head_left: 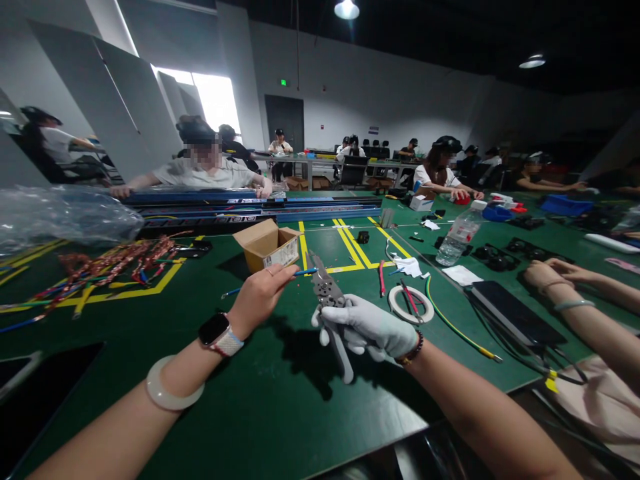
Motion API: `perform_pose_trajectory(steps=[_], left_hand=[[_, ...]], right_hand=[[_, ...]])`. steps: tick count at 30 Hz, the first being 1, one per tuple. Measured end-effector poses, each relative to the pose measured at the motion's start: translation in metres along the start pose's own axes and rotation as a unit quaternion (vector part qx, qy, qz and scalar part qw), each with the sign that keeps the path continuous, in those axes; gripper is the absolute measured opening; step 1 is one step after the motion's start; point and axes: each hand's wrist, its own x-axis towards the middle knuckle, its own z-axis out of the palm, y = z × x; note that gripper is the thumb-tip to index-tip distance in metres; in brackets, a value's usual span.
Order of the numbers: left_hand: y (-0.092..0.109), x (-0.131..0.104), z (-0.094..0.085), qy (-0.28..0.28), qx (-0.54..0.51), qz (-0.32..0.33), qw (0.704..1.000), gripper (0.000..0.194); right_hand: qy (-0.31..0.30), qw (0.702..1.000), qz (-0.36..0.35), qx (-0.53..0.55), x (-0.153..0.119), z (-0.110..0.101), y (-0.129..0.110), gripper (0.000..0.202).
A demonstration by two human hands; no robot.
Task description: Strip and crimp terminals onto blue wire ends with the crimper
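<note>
Head view: the bare left hand (261,295) slants up toward two o'clock, fingertips pinching a blue wire (306,271), its tip at the head of the pliers (329,291). The gloved right hand (370,327), pointing toward ten o'clock, curls around them above the green counter (240,420). One box (267,250) sits at twelve o'clock from the left hand.

Left hand (263,293): ring (271,271), black-faced watch (213,329), pale strap (230,344), chunky off-white bangle (154,387). Right hand (367,323): light-grey glove (383,329), dark beaded bracelet (415,349).
</note>
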Motion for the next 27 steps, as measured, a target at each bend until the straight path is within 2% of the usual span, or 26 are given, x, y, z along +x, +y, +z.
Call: perform_pose_trajectory(steps=[5, 10, 14, 17, 20, 23, 27], left_hand=[[-0.003, -0.006, 0.011, 0.017, -0.035, -0.001, 0.999, 0.032], [-0.01, -0.011, 0.017, 0.001, 0.006, -0.002, 1.0, 0.034], [-0.019, -0.019, 0.016, -0.006, 0.056, 0.011, 0.998, 0.033], [-0.024, -0.025, 0.017, 0.006, 0.063, 0.018, 0.998, 0.03], [-0.027, -0.03, 0.021, -0.007, 0.056, 0.04, 0.998, 0.027], [-0.028, -0.033, 0.023, -0.012, 0.036, 0.042, 0.998, 0.026], [-0.03, -0.037, 0.021, -0.011, 0.024, 0.044, 0.999, 0.024]], right_hand=[[-0.071, 0.987, -0.002, 0.144, 0.009, 0.004, 0.009, 0.026], [-0.076, 0.976, 0.004, 0.203, 0.02, 0.007, 0.017, 0.027], [-0.074, 0.978, -0.002, 0.195, 0.027, 0.007, 0.023, 0.025], [-0.103, 0.974, 0.03, 0.2, 0.029, 0.004, 0.025, 0.036], [-0.111, 0.972, 0.04, 0.201, 0.028, 0.002, 0.026, 0.045], [-0.08, 0.982, 0.031, 0.165, 0.027, 0.003, 0.024, 0.046], [-0.018, 0.998, 0.008, 0.064, 0.024, 0.007, 0.021, 0.038]])
